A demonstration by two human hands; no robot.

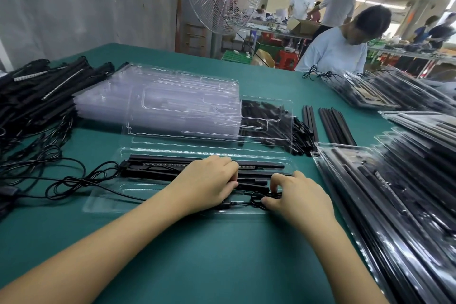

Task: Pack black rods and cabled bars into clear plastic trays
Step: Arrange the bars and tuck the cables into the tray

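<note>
head view, looking down at a green table (197, 254). a clear plastic tray (103, 202) lies just in front of the person. inside it, side by side along its length, lie a cabled bar (160, 164) with a row of small lights and several black rods (261, 166). the left hand (209, 180) lies on top of them with its fingers bent down over the rods; whether it grips or only presses cannot be told. the right hand (298, 197) pinches a small cable coil (257, 198) between thumb and fingers at the tray's near right part. a trailing cable (74, 180) runs out past the tray's left end. behind stands a stack of empty trays (158, 101), with packed trays (394, 205) at the right. the step in hand looks like tucking the cable into the tray. next, the trailing cable probably needs gathering in.
</note>
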